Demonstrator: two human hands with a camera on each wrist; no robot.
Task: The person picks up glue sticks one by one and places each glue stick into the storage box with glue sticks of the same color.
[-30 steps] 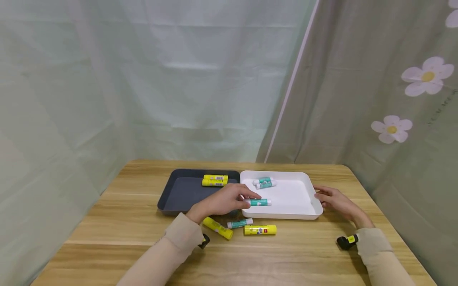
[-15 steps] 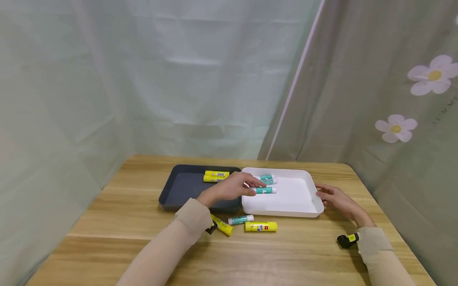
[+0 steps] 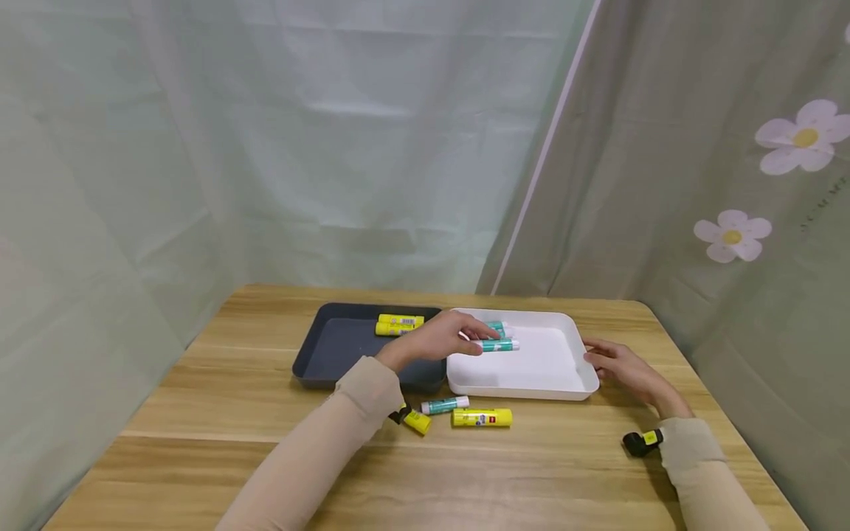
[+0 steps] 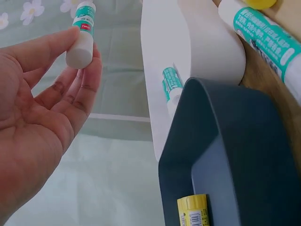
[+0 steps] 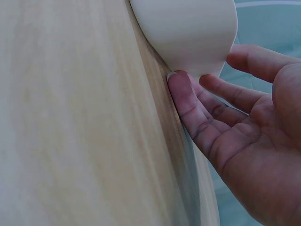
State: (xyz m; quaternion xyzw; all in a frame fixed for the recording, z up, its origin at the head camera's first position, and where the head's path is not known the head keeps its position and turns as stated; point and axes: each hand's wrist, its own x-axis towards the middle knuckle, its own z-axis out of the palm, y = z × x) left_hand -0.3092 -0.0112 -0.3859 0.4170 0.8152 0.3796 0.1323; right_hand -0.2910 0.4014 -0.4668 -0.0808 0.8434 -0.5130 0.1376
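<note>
My left hand pinches a white-and-green glue stick between thumb and fingers, raised over the left part of the white tray. In the left wrist view the held glue stick points away from the palm. Behind it, other green glue sticks lie in the tray, partly hidden by the hand. My right hand rests at the tray's right side. In the right wrist view its thumb touches the rim of the white tray, and its loosely bent fingers touch low on the outer wall.
A dark grey tray adjoins the white one on the left, with yellow glue sticks inside. In front of the trays lie a green glue stick, a yellow glue stick and another yellow one, partly covered by the left wrist.
My left hand has carried the green glue stick farther back and slightly right over the white tray. The right hand stays at the tray's side.
</note>
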